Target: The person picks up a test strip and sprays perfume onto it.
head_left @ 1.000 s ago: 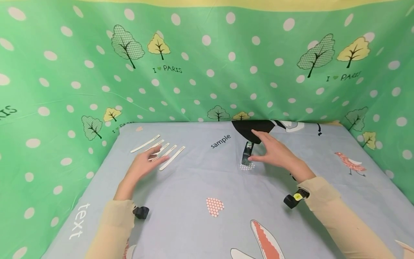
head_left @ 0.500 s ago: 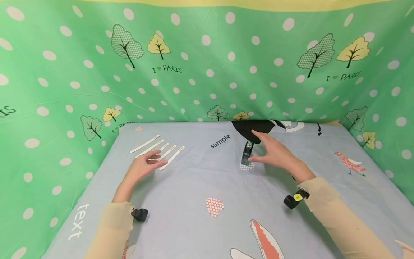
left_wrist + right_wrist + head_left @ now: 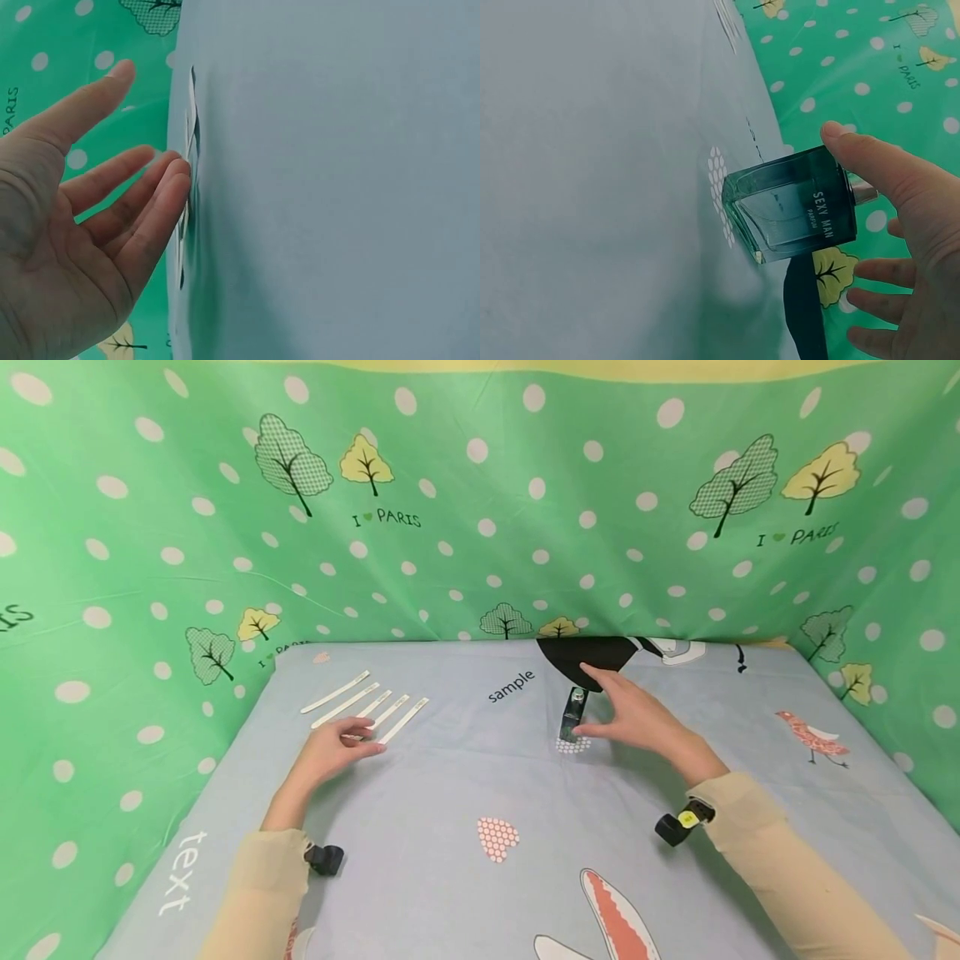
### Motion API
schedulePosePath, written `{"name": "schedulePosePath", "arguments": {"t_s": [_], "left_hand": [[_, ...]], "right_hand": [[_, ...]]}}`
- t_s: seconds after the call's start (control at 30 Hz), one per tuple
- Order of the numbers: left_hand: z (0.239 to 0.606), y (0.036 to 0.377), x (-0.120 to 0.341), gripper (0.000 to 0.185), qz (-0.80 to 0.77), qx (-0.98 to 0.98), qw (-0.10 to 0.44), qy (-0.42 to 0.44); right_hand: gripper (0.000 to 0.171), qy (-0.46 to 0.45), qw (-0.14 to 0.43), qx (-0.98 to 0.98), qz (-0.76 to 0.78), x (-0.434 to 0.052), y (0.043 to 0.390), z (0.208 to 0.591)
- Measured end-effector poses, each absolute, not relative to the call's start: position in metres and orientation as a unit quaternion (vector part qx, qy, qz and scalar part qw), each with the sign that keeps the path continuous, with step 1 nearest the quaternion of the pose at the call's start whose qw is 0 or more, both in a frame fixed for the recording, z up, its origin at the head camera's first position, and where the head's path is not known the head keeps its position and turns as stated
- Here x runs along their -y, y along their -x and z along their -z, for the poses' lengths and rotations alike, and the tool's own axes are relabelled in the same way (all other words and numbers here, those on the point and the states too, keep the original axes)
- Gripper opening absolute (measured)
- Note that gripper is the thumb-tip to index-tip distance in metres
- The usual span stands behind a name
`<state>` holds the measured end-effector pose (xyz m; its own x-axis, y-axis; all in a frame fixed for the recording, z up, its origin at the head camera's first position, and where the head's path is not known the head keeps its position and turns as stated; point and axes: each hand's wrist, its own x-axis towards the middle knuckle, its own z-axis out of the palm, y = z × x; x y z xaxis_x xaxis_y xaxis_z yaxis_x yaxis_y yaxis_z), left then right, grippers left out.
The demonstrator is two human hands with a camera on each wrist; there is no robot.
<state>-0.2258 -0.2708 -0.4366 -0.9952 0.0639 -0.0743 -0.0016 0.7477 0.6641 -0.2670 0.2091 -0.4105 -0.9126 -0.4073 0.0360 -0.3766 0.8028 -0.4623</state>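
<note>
beside the bottle (image 3: 573,716) the right hand (image 3: 640,717) spreads wide, unclasped, and by white strips (image 3: 347,705) the left hand (image 3: 328,753) hangs slack.

Teal bottle (image 3: 795,210); white strips (image 3: 378,703); white-dotted green curtain (image 3: 517,502)

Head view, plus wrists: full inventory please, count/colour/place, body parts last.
Strips: 5, white, fanned on the cloth's far left
Bottle: 1, dark green, upright on the cloth, right of centre
Cloth: 1, grey-blue, covering the work surface
Curtain: green with white dots, behind and at both sides; panel count unclear
Prints: many, mixed colours, across cloth and curtain
Cameras: 2, black, one per wrist
Sleeves: 2, cream, both arms
Left hand: 1, bare, at the strips
Right hand: 1, bare, beside the bottle
</note>
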Motion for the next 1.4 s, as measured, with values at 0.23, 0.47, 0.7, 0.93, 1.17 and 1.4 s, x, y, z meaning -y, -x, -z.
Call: {"name": "schedulePosePath", "arguments": {"t_s": [0.23,0.47,0.7,0.93,1.17,1.4], "left_hand": [[0.439,0.225,0.268,0.053,-0.351,-0.935,0.056,-0.009],[0.442,0.226,0.270,0.042,-0.353,-0.935,0.042,-0.008],[0.442,0.225,0.269,0.036,-0.337,-0.941,0.027,-0.013],[0.446,0.225,0.269,0.027,-0.327,-0.945,0.025,0.002],[0.446,0.226,0.269,0.021,-0.325,-0.945,0.022,0.004],[0.446,0.226,0.269,0.020,-0.326,-0.945,0.030,0.014]], "right_hand": [[0.108,0.212,0.036,-0.946,0.242,-0.206,0.268,0.416],[0.107,0.214,0.033,-0.943,0.253,-0.203,0.267,0.418],[0.104,0.219,0.034,-0.936,0.273,-0.199,0.267,0.421],[0.103,0.222,0.037,-0.930,0.290,-0.195,0.267,0.426],[0.102,0.218,0.035,-0.930,0.295,-0.192,0.266,0.429],[0.101,0.217,0.026,-0.929,0.298,-0.190,0.266,0.430]]}}
